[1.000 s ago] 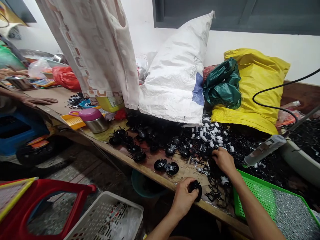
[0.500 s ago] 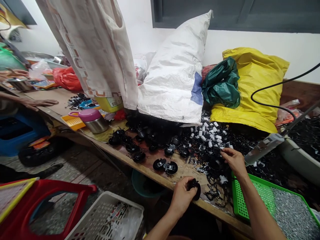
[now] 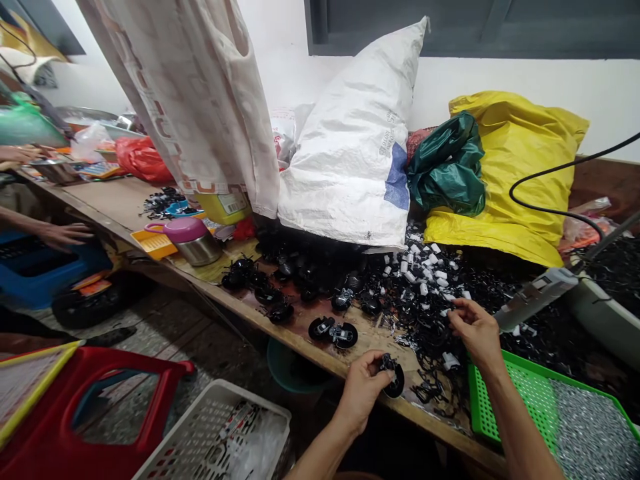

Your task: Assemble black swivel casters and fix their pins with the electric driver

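Note:
My left hand (image 3: pixel 361 390) pinches a small black plastic assembly with a round, wheel-like disc (image 3: pixel 395 381) at the table's front edge. Over the heap of black parts, my right hand (image 3: pixel 475 328) has its thumb and fingertips drawn together; what is between them is too small to make out. Small white blocks (image 3: pixel 423 289) lie scattered just beyond those fingertips. To the left of my left hand rests a pair of similar disc assemblies (image 3: pixel 333 332). More black assemblies (image 3: pixel 274 300) stand further left along the table.
A green perforated tray (image 3: pixel 515 380) with small silvery pieces sits at the right. White (image 3: pixel 350 147) and yellow (image 3: pixel 520 173) sacks stand behind the heap. A pink-lidded metal flask (image 3: pixel 193 241) is at left. Another person's hand (image 3: pixel 65 235) shows far left; a white basket (image 3: pixel 215 427) stands below.
My left hand has turned the black assembly so more of its disc shows. My right hand has shifted slightly, fingers still drawn together. The other person's hand has come off the table edge.

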Demonstrator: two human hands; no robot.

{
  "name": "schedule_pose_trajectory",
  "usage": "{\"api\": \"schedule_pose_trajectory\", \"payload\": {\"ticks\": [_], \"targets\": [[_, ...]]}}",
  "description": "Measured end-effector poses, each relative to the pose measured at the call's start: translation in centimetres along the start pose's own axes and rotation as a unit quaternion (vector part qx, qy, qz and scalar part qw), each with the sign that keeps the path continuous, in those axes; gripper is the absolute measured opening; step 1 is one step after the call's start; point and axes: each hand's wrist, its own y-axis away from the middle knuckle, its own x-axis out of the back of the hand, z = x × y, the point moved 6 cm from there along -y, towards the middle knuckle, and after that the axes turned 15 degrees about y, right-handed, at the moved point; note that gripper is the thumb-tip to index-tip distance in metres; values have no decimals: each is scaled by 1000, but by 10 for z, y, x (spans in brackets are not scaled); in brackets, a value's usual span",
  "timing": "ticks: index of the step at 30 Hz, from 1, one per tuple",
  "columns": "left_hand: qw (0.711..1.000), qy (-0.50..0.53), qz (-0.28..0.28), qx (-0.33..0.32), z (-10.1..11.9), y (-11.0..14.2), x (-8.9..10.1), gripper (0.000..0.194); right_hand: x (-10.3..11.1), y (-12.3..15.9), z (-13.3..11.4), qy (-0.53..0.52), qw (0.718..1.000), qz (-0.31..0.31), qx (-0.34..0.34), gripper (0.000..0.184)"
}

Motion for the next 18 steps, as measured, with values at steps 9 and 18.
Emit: {"api": "schedule_pose_trajectory", "payload": {"ticks": [9, 18], "targets": [[996, 77, -24, 23, 6, 6, -3, 24, -58, 89, -36, -197, 961, -191, -24, 14], [994, 77, -67, 29, 10, 17, -9, 16, -65, 98, -43, -125, 972, -189, 57, 20]]}}
